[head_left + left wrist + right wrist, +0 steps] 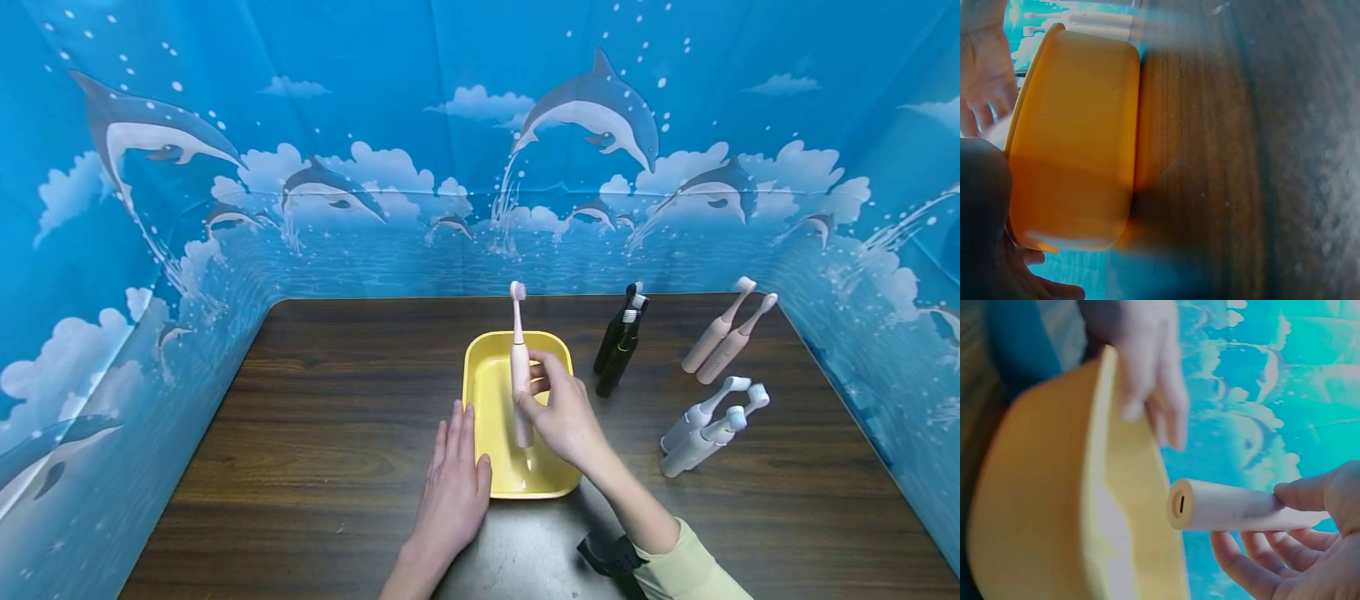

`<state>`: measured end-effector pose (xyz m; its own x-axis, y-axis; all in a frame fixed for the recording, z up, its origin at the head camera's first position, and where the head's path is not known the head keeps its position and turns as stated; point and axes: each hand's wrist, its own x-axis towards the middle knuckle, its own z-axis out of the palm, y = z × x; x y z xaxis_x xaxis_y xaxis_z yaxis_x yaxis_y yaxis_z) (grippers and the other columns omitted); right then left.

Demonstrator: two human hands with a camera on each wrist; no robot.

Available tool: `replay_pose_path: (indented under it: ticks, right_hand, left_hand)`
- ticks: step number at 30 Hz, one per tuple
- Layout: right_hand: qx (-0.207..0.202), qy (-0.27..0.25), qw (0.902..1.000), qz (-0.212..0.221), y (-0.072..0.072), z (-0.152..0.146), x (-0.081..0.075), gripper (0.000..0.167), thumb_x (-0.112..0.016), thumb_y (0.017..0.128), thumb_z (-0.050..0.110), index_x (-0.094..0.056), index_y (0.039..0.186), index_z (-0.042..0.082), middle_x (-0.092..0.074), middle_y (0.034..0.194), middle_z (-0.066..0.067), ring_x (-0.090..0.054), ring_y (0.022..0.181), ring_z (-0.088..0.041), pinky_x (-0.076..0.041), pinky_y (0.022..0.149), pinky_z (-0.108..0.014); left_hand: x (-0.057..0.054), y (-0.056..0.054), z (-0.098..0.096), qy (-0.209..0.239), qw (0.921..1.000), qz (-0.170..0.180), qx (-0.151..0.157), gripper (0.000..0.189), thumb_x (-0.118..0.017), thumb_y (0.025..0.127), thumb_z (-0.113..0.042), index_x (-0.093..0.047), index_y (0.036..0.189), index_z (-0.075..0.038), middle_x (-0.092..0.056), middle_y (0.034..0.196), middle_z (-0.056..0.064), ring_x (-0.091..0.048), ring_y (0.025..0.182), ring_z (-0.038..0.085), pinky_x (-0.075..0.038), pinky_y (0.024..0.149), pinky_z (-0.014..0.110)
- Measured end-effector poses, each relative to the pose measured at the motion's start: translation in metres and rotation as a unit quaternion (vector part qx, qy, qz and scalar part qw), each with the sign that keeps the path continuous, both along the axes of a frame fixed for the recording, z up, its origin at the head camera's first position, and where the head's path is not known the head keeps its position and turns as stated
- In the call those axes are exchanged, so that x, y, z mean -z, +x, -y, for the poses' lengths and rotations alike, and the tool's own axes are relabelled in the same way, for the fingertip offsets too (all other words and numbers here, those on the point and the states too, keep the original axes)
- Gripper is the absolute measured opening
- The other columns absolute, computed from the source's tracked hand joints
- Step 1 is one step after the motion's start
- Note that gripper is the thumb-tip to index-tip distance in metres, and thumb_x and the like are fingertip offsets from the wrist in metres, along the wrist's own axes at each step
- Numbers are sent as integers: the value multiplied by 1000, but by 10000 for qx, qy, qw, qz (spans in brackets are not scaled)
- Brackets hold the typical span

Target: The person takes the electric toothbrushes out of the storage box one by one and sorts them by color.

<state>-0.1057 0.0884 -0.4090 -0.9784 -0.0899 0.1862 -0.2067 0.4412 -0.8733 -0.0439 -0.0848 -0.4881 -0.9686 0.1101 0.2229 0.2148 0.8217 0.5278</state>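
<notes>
A pale pink electric toothbrush [520,371] is upright over the yellow tub [497,477], brush head toward the back. My right hand [564,417] pinches its handle between thumb and fingers. In the right wrist view the bottom end of the toothbrush [1229,507] faces the tub's rim, with a small dark slot in it. Against the near left side of the tub, my left hand [454,498] rests with fingers straight and pointing forward. The tub's outer wall [1075,137] fills much of the left wrist view.
Right of the tub stand several black toothbrushes [618,346]. Two more pink toothbrushes [723,342] stand at the back right, with several whitish-grey ones [697,446] in front of them. A blue dolphin-print cloth [450,200] walls the dark wooden table [322,433].
</notes>
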Motion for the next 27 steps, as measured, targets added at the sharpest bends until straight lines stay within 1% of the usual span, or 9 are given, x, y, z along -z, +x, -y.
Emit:
replay_pose_path:
  ticks: [2,7,11,13,15,17,19,22,27]
  right_hand:
    - [88,65,9996,-253,2,-8,-9,52,-74,89,-4,-55,137,0,-69,110,-15,-67,94,-26,-57,79,-49]
    - [303,284,9956,-837,10,-28,-29,56,-74,88,-5,-52,139,-1,-68,114,-16,-66,94,-25,-56,72,-39]
    - [491,435,9905,-1211,17,-44,-45,57,-74,88,-7,-51,140,0,-67,114,-15,-65,95,-25,-59,72,-41]
    - [595,523,9860,-1469,20,-51,-53,57,-74,88,-8,-51,139,-1,-68,112,-15,-66,94,-25,-60,70,-40]
    - [729,649,9798,-1743,21,-59,-62,57,-75,87,-8,-52,138,-2,-68,111,-16,-67,93,-26,-58,68,-33]
    - [864,773,9728,-2007,22,-66,-70,57,-76,85,-9,-52,137,-4,-69,112,-18,-68,94,-28,-54,67,-24]
    - [1010,897,9668,-2168,23,-73,-77,57,-76,85,-10,-52,136,-6,-68,114,-20,-68,95,-31,-46,66,-19]
    - [1166,980,9647,-2150,24,-86,-87,58,-76,86,-9,-50,138,-6,-66,119,-22,-68,101,-35,-42,74,-11]
    - [1452,966,9665,-1882,23,-110,-101,59,-74,90,-4,-47,142,-4,-63,125,-23,-66,107,-38,-40,78,-8]
  left_hand:
    - [0,0,0,11,10000,-19,8,67,-58,99,-14,-31,158,2,-26,165,21,-28,146,51,-31,114,61]
    - [0,0,-1,43,10000,-49,2,67,-59,99,-14,-32,158,2,-26,165,21,-28,147,51,-31,114,62]
    - [1,0,-1,33,10000,-78,3,68,-58,99,-15,-31,159,1,-26,165,21,-29,146,51,-32,113,63]
    - [2,0,-1,30,9999,-112,19,68,-58,99,-14,-31,159,1,-27,165,21,-29,145,52,-33,112,63]
    - [2,-1,-1,24,9999,-105,30,68,-58,99,-14,-31,159,0,-26,165,21,-29,145,52,-34,111,64]
    - [2,-1,-1,37,10000,-71,40,68,-58,99,-14,-30,159,0,-25,166,21,-29,146,52,-35,110,65]
    - [1,-1,0,36,10000,-25,31,68,-58,100,-15,-30,160,0,-24,166,20,-28,146,51,-35,111,64]
    - [1,-2,0,36,10000,16,53,67,-58,100,-16,-30,159,0,-23,167,21,-26,148,50,-33,113,62]
    - [1,-1,0,12,9999,24,105,66,-58,101,-16,-31,159,2,-23,167,21,-25,149,48,-30,116,60]
